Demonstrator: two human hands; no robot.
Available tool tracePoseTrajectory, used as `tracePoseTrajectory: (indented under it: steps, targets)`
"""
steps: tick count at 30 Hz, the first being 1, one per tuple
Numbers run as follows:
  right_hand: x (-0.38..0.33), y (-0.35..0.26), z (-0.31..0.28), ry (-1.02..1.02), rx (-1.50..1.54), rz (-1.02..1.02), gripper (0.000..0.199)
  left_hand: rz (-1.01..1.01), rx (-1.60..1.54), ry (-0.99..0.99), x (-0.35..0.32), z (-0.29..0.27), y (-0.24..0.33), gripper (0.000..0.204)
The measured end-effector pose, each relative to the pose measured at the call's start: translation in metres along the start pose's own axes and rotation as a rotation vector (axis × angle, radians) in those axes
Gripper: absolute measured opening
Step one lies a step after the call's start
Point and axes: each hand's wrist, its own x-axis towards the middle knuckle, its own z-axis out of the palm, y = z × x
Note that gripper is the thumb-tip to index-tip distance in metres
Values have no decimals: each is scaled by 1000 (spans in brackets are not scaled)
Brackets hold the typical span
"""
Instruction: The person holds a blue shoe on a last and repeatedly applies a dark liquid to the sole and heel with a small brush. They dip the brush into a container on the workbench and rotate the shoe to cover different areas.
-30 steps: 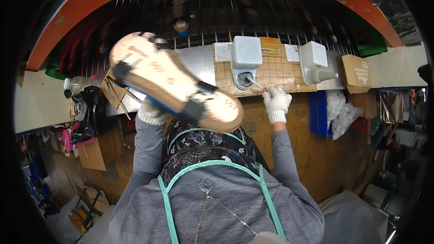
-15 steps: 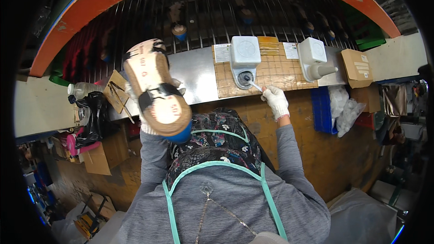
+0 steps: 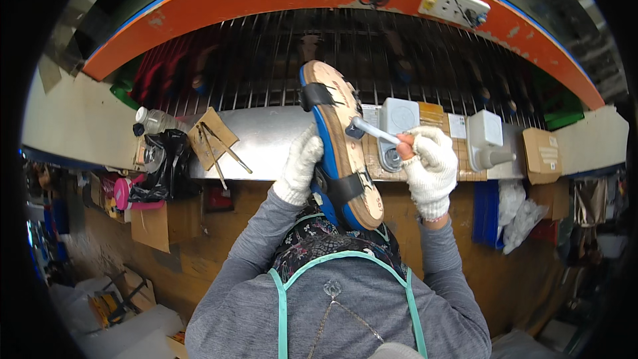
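Metal bench (image 3: 266, 143) beyond — right hand (image 3: 432, 169) holds brush (image 3: 377, 132) at sandal (image 3: 352, 154)

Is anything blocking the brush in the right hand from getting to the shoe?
Nothing visible does: the brush in the right hand has its dark head over the pale face of the shoe, between two black straps. I can't tell whether it touches.

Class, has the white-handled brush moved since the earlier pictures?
Yes: the brush has moved leftward, out of the left white container, over to the sole.
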Motion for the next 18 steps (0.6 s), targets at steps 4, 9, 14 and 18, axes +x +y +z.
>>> tracePoseTrajectory:
  steps: [4, 9, 14, 18]
  targets:
    - [9, -2, 20, -16, 21, -14, 17, 50, 68, 48, -7, -9, -1, 95]
    - [31, -3, 35, -46, 35, -55, 16, 35, 146, 79, -11, -20, 6, 102]
    - [56, -9, 49, -86, 44, -137, 13, 13, 169, 101, -16, -27, 19, 100]
    - [74, -14, 58, -103, 15, -196, 13, 75, 213, 94, -14, -32, 25, 98]
